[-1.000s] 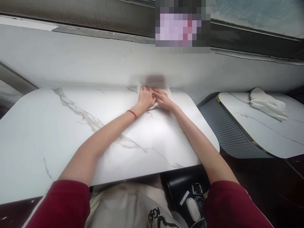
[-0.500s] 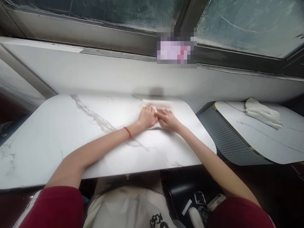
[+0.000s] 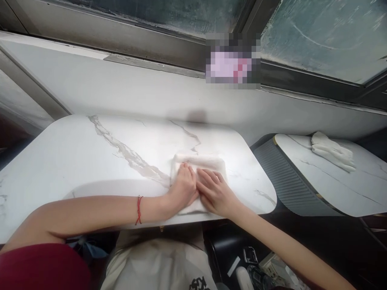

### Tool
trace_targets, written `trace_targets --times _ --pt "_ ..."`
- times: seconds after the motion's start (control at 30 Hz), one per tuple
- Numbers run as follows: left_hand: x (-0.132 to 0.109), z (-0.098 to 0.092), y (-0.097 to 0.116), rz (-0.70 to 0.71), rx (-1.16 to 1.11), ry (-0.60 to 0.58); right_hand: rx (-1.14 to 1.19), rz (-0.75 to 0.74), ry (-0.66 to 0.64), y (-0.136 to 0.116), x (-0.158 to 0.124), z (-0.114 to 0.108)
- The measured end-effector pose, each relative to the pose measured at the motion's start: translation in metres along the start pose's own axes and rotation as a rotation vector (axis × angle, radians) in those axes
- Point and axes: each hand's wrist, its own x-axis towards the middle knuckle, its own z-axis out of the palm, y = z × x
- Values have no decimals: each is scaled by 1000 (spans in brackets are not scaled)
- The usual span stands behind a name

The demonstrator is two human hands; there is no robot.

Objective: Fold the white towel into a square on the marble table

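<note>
A long white worktop with rounded corners and grey-brown marble veining (image 3: 66, 153) spans the view, its far edge along a plain white wall (image 3: 136, 92), perhaps so that the whole surface lies within reach from one side. To the right, set apart, is a second marble-patterned top on a ribbed grey base (image 3: 317, 189). Below the near edge, small objects lie on a glossy black seat (image 3: 222, 237), which probably keeps them off the surface. A folded off-white fabric cloth (image 3: 208, 162) lies flat near the worktop's front edge, right of its middle; the folding likely gives an even pad to press on. A crumpled cream cloth (image 3: 332, 152) rests on the second top.

Both hands are on the folded cloth, side by side and very close together. The left hand (image 3: 183, 187) is half closed, fingers bent down onto the fabric; whether it pinches a fold I cannot tell, as the area is slightly blurred. The right hand (image 3: 216, 191) lies flatter, fingers extended, bearing down rather than gripping. A thin red cord bracelet (image 3: 139, 209) circles the left wrist.
</note>
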Motion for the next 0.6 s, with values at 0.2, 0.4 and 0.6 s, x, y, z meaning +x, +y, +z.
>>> trace_targets --times 0.2,0.4,0.6 --pt "31 6 -40 -121 -88 -114 -18 -11 -2 42 40 34" --pt "58 29 -89 -272 -169 -87 53 26 -62 77 100 65" --pt "77 48 -134 -330 -189 -44 127 87 -57 102 147 94"
